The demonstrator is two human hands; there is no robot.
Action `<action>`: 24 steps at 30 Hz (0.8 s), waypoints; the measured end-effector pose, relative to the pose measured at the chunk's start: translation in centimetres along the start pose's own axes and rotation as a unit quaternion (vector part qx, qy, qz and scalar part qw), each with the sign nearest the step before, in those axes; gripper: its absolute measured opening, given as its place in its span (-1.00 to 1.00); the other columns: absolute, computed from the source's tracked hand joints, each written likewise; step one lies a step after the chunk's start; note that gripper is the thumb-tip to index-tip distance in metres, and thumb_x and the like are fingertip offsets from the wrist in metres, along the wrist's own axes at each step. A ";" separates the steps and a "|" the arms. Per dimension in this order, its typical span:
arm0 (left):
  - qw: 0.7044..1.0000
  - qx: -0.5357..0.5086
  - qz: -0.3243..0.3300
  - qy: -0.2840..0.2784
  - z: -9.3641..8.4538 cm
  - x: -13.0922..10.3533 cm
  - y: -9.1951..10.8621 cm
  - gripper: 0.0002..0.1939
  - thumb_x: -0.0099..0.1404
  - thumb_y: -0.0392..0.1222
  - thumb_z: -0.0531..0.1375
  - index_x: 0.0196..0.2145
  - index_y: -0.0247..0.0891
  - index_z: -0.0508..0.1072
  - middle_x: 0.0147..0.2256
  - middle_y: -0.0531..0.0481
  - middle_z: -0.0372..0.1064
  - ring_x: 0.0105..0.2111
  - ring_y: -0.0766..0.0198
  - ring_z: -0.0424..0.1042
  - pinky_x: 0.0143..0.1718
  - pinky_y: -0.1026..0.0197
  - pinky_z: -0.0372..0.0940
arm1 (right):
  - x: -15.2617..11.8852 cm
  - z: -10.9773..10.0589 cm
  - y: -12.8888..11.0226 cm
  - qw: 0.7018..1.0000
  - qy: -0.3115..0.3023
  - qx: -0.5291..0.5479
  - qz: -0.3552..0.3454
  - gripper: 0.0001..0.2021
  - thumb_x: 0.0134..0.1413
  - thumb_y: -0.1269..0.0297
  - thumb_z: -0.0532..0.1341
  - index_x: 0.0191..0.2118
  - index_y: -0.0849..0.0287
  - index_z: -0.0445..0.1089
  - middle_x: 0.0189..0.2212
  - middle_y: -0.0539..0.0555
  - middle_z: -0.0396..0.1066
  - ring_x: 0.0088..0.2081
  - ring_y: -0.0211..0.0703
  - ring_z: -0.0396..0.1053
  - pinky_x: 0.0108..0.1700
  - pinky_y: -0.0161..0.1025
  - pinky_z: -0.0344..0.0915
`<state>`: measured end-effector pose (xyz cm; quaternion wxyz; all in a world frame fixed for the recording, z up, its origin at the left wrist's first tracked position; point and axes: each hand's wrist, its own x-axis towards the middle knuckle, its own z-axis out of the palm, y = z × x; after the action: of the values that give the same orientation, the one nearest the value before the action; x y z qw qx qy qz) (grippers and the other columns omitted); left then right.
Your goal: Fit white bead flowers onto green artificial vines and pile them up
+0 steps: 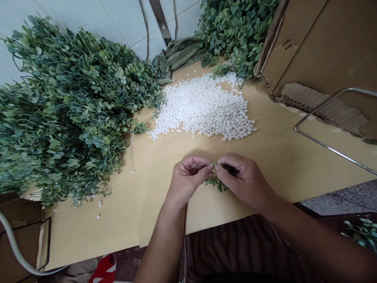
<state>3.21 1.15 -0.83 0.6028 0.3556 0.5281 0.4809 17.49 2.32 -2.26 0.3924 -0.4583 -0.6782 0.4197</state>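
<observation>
White pile (203, 106) = lots of small roundish white pcs, spread loose on the tan counter (165, 177). Both hands are on the person's side of the pile, approx. in line w/ its middle, well apart from its near edge, fingertips nearly meeting.

R hand (243, 175): thumb + fingers closed on a small green sprig (218, 184), leaves hanging below the fingertips; sprig is thus between the hands, over the counter, nearer the person than the pile. L hand (191, 175): thumb & index pinched tog. on a tiny pale bit (211, 164) at the sprig's end, too small to ID.

L of pile: big heap of leafy greenery (73, 102), its edge sprigs touching the pile's L side. A few stray white pcs (98, 216) lie off to the pile's near L, just beside that heap. Behind pile: crumpled dk green cloth (185, 55), then tiled wall (118, 15). Behind & R of pile: 2nd greenery bunch (238, 31), a few leaves reaching the pile's far edge. R of pile, apart from it: cardboard box (330, 47) w/ torn edges, plus bent metal wire (332, 148) in front of box.
</observation>
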 end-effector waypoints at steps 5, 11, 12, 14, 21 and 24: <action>1.000 -0.010 -0.015 0.006 0.0 0.0 0.0 -0.74 -0.16 -0.24 0.40 -0.43 -0.29 0.54 -0.56 0.08 0.47 -0.56 0.43 0.39 -0.47 0.36 0.33 | 0.1 0.0 0.0 1.000 0.005 -0.006 -0.009 -0.79 -0.03 0.38 0.07 -0.63 0.18 0.19 -0.66 -0.04 0.19 -0.56 -0.28 0.17 -0.48 -0.33 0.12; 1.000 -0.014 -0.023 -0.001 -0.3 0.1 -0.2 -0.80 -0.11 -0.19 0.39 -0.45 -0.28 0.57 -0.59 0.06 0.45 -0.56 0.45 0.37 -0.48 0.38 0.31 | 0.0 0.0 0.0 1.000 0.001 0.010 -0.010 -0.80 -0.02 0.38 0.07 -0.62 0.19 0.20 -0.64 -0.02 0.23 -0.54 -0.29 0.20 -0.48 -0.35 0.14; 1.000 -0.017 -0.025 -0.003 -0.3 0.1 -0.2 -0.80 -0.12 -0.19 0.39 -0.46 -0.28 0.57 -0.59 0.06 0.45 -0.56 0.44 0.37 -0.47 0.39 0.31 | 0.0 0.0 0.0 1.000 0.002 0.010 -0.009 -0.80 -0.02 0.38 0.08 -0.62 0.19 0.21 -0.64 -0.02 0.23 -0.54 -0.28 0.20 -0.48 -0.35 0.14; 0.999 -0.021 -0.030 -0.006 -0.3 0.2 -0.2 -0.80 -0.12 -0.19 0.39 -0.47 -0.28 0.57 -0.59 0.06 0.45 -0.56 0.45 0.37 -0.47 0.39 0.31 | 0.0 0.0 0.0 1.000 0.002 0.008 -0.006 -0.80 -0.02 0.37 0.08 -0.61 0.19 0.22 -0.64 -0.02 0.24 -0.55 -0.28 0.20 -0.49 -0.34 0.15; 0.999 -0.020 -0.032 -0.009 -0.3 0.2 -0.2 -0.83 -0.10 -0.21 0.39 -0.48 -0.28 0.56 -0.59 0.08 0.45 -0.56 0.46 0.36 -0.47 0.41 0.29 | -0.1 -0.1 0.0 1.000 0.008 0.005 -0.004 -0.80 -0.01 0.38 0.08 -0.61 0.19 0.23 -0.64 -0.02 0.23 -0.55 -0.27 0.21 -0.48 -0.33 0.15; 0.999 -0.020 -0.033 -0.010 -0.2 0.1 -0.2 -0.83 -0.11 -0.20 0.39 -0.48 -0.28 0.56 -0.59 0.07 0.45 -0.56 0.46 0.36 -0.47 0.40 0.29 | -0.1 -0.1 0.0 1.000 0.007 0.010 -0.002 -0.80 -0.01 0.37 0.08 -0.61 0.19 0.23 -0.64 -0.02 0.24 -0.55 -0.27 0.21 -0.49 -0.34 0.15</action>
<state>3.02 1.22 -1.08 0.6307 0.3308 0.5241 0.4671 17.61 2.19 -2.20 0.4027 -0.4556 -0.6722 0.4223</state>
